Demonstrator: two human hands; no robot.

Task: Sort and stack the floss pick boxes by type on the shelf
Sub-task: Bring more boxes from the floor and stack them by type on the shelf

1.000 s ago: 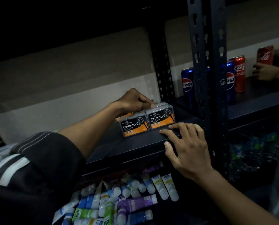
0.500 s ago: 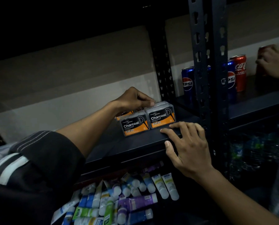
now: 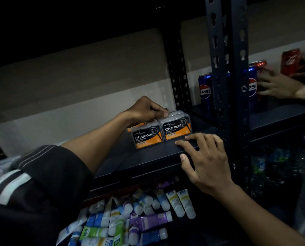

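Note:
Two black-and-orange Charcoal floss pick boxes stand side by side on the dark shelf [image 3: 148, 157]: the left box [image 3: 146, 136] and the right box [image 3: 176, 128]. More orange boxes sit behind them, mostly hidden by my arm. My left hand [image 3: 146, 109] reaches over the boxes with curled fingers, fingertips on top of a box behind the front row; what it grips is hidden. My right hand [image 3: 206, 160] lies with spread fingers on the shelf's front edge, just right of the boxes, holding nothing.
A perforated dark upright post [image 3: 226, 68] bounds the shelf on the right. Beyond it stand Pepsi cans [image 3: 205, 89] and Coca-Cola cans [image 3: 290, 61], where another person's hand [image 3: 279, 86] is reaching. Several tubes [image 3: 144, 215] lie on the lower shelf.
My hands and the boxes have hardly moved. The other person's hand on the right shelf has shifted left and down to the cans.

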